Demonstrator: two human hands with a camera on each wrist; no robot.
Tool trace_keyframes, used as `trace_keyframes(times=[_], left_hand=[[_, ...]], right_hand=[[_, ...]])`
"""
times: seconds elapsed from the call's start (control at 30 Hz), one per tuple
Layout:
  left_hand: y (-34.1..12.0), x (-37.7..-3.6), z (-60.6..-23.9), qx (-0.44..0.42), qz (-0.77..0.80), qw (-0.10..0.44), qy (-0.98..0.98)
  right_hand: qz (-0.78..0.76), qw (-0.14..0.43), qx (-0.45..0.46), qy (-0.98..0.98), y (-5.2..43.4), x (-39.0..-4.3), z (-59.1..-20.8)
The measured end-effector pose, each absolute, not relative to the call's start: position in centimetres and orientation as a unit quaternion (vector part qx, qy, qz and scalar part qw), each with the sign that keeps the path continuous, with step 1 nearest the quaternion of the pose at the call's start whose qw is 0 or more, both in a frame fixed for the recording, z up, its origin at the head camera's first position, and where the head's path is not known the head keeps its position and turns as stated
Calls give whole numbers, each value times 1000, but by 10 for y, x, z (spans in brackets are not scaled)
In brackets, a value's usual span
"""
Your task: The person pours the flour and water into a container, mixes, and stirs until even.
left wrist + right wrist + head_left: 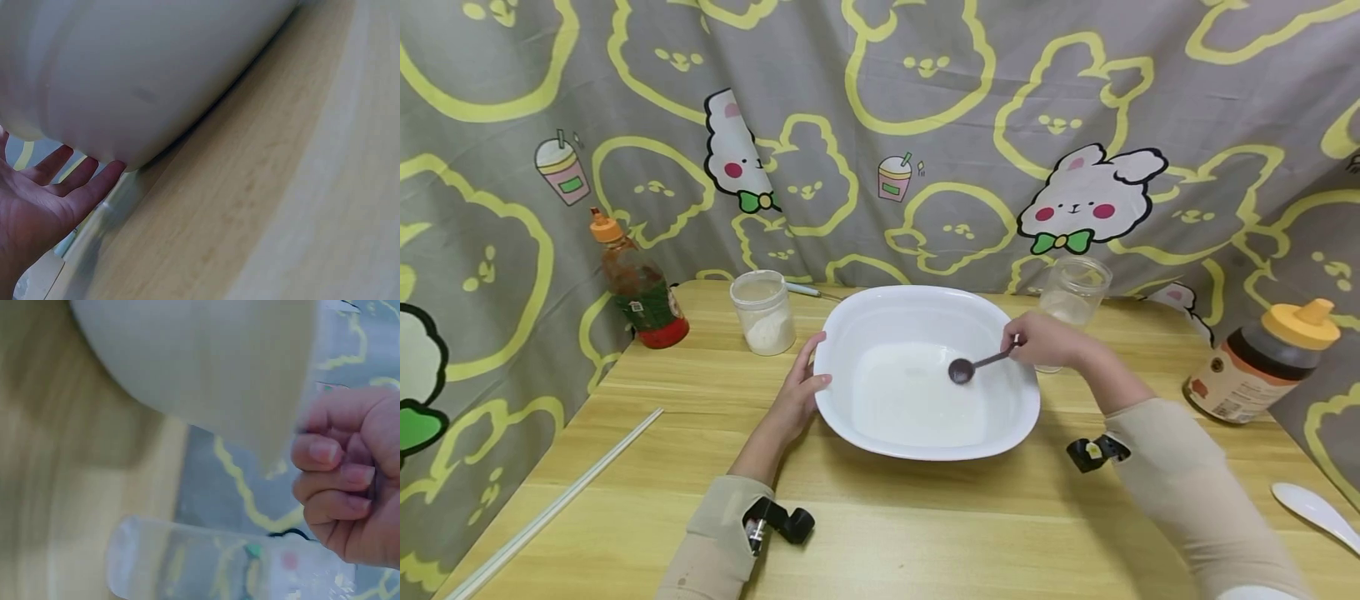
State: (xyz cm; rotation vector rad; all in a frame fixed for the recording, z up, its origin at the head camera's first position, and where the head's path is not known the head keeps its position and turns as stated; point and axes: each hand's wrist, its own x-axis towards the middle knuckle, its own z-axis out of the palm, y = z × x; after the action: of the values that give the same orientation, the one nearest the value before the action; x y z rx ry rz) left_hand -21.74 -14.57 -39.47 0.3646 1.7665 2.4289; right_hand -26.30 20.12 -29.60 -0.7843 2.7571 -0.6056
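A white oval basin stands in the middle of the table, with whitish contents at its bottom; I cannot tell powder from liquid. My left hand rests against the basin's left side, its fairly straight fingers touching the outer wall under the rim in the left wrist view. Over the basin's right side, my right hand grips the handle of a small dark measuring spoon. The spoon's bowl hangs over the contents. In the right wrist view, the right fingers are curled and the basin's wall hides the spoon.
Behind the right hand stands a clear jar. A jar of white powder and a red sauce bottle are at left, chopsticks nearer. On the right are a dark sauce bottle and a white spoon. A patterned curtain hangs behind.
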Motion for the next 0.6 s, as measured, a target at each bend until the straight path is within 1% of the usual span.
trace_keyframes(times=[0.07,0.17,0.23,0.4,0.5,0.6], left_hand=[[-146,-217,-395,119,802,58,583],[-146,-217,-394,117,802,61,583],[-146,-217,-394,116,801,62,584],[-146,-218,-395,117,802,64,583],[-147,-217,-394,114,800,64,585],[-146,-217,-394,113,798,64,589]], right_hand=[[-199,79,-267,940,194,-267,-302],[-229,77,-280,929,177,-268,-313],[-264,97,-299,912,165,-267,-319],[-328,183,-333,865,150,-260,-327],[-328,227,-356,845,155,-254,-321],[-307,244,-367,844,170,-249,-310]])
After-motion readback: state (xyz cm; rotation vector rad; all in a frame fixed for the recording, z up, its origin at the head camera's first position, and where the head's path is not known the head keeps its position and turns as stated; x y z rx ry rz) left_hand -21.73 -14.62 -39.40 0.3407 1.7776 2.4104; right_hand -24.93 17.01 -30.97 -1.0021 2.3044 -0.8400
